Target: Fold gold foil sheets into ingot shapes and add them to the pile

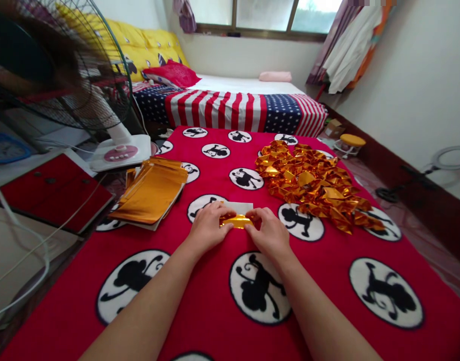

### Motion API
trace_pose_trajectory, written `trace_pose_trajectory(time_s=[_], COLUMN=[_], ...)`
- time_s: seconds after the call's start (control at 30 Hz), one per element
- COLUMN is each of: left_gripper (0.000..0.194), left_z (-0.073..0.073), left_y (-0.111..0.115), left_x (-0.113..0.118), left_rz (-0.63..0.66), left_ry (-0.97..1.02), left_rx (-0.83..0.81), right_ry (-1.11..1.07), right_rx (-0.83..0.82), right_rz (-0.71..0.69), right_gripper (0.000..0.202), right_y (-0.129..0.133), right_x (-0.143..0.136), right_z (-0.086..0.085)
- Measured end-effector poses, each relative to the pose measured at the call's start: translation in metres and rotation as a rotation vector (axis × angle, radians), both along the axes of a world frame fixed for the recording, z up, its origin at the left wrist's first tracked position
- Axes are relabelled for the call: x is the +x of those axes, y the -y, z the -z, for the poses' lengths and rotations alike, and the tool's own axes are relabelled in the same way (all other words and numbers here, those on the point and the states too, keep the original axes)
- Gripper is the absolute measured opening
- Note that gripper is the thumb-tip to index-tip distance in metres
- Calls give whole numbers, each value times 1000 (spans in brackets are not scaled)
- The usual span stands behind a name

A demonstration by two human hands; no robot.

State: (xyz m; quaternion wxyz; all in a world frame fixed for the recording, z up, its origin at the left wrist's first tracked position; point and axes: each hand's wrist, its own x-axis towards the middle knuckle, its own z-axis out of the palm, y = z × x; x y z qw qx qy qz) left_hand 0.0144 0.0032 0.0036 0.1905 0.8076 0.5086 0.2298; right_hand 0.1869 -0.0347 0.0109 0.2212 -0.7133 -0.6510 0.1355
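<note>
Between my two hands is a sheet of gold foil paper, its near part rolled or folded over and its pale back showing along the far side. My left hand pinches the left end with thumb and fingers. At the right end, my right hand grips it the same way. Left of my hands lies a stack of flat gold foil paper. To the right, a heap of folded gold foil pieces spreads over the cloth.
A red cloth with monkey prints covers the surface under my hands. An electric fan stands at the left, near a red board. Behind is a bed with a striped cover. A yellow stool stands on the right.
</note>
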Motion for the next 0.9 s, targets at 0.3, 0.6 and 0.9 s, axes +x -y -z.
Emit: trace_pose_trajectory(time_s=[0.3, 0.6, 0.9], left_gripper=[21, 23, 28], left_z=[-3, 2, 9], left_y=[3, -1, -4], left_x=[4, 0, -6], left_rz=[-71, -51, 12], left_ry=[-26, 22, 158], left_rx=[7, 7, 12], right_ry=[4, -52, 5], right_rx=[-12, -6, 309], right_rz=[27, 15, -163], right_gripper=[20, 22, 38], right_y=[0, -4, 16], right_x=[-2, 5, -16], right_z=[-1, 3, 6])
